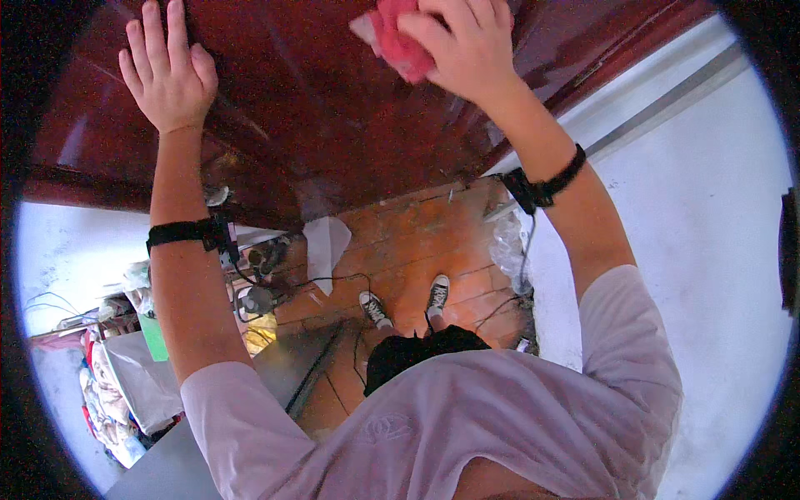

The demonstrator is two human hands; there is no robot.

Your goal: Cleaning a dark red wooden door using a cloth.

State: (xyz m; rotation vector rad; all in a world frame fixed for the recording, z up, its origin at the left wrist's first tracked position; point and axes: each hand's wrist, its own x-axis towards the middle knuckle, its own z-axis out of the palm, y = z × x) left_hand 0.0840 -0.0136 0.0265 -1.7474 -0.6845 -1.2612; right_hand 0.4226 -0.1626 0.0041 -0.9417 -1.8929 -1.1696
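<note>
In front of me stands a large dark red panel (300,112) with a glossy surface, perhaps a wooden door. My left hand (172,81) rests palm-down against its upper left part, fingers spread, holding nothing. A crumpled pinkish-red cloth (403,40) with a pale corner is bunched under the fingers of my right hand (472,50), at the top right of the panel. Some of those fingertips are hidden or cut off by the top of the view. Each forearm wears a black strap with a small device and a cable.
White walls (700,219) flank the panel. On the orange-brown floor (400,237) lie a white sheet (328,250), a transparent plastic bag (512,247) and loose cables. Bags and clutter (112,387) are piled at the left, beside a grey flat surface (169,465).
</note>
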